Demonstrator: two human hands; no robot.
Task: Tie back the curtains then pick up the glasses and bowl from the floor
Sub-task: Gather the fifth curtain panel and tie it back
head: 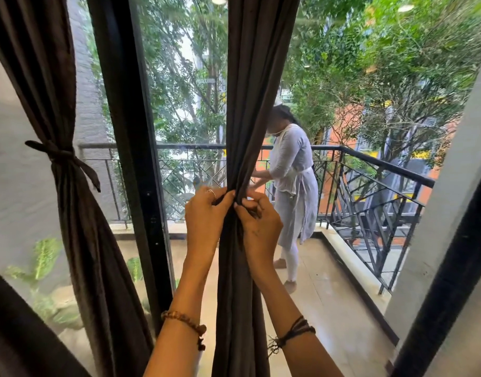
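A dark brown curtain [250, 91] hangs gathered in the middle of the view. My left hand [206, 213] and my right hand [258, 221] both pinch a thin dark tie band [238, 201] wrapped round the gathered cloth at its narrowest point, fingertips nearly touching. A second brown curtain [78, 227] on the left is bound by its own knotted tie [61, 155]. No glasses or bowl are in view.
A black door frame [136, 159] stands between the two curtains, with glass on either side. Beyond the glass is a balcony with a black railing [369, 164], where a person in light clothes [291, 186] stands. A black frame edge [446, 295] rises at the right.
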